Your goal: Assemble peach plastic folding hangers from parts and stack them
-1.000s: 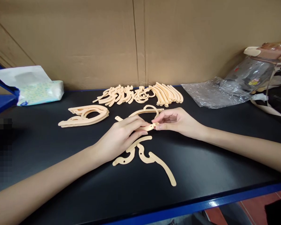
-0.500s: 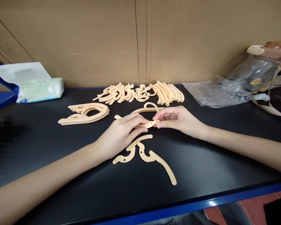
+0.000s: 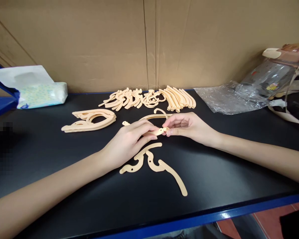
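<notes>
Backed by a brown, cardboard-like wall (image 3: 89, 39) with a dark seam (image 3: 145, 43), fitted with a softly shining black tabletop (image 3: 214, 179), trimmed in front by a blue edge (image 3: 264, 206), flanked at left by blue framing (image 3: 2, 108), and floored at lower right in reddish tiles (image 3: 270, 217).

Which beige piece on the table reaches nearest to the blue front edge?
The long curved strip, rightmost in the front group; every other piece ends farther from that edge.
</notes>
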`<state>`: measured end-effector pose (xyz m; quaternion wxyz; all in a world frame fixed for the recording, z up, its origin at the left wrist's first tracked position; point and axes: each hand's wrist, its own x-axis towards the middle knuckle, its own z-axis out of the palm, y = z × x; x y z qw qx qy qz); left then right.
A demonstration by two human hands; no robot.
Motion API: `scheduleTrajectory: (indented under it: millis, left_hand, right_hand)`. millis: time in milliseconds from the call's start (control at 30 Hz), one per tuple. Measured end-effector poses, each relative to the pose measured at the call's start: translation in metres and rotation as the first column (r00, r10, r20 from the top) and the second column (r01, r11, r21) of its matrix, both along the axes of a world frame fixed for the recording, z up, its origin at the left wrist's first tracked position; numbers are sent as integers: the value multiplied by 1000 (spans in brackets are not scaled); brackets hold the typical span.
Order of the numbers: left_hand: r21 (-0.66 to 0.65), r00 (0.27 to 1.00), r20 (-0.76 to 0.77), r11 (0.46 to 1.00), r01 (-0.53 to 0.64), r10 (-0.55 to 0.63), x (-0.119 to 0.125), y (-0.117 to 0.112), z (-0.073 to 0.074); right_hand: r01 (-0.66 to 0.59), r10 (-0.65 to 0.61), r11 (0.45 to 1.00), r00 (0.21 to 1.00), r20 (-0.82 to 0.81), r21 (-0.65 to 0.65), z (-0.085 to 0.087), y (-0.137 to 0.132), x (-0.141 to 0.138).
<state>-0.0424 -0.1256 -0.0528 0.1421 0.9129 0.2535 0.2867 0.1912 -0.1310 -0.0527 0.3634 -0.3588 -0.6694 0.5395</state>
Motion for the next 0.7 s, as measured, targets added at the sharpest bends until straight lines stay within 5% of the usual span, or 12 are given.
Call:
scheduleTrajectory:
  millis: [267, 700]
  left_hand:
    - [-11, 1000, -5, 1000, 23, -23, 1, -1, 0]
    - [54, 997, -72, 998, -33, 37, 0, -2, -3]
  right_hand:
    - [-29, 29, 999, 1000, 10, 16, -1, 0, -2]
    - [-5, -68, 948, 974, 218, 318, -1, -7, -3]
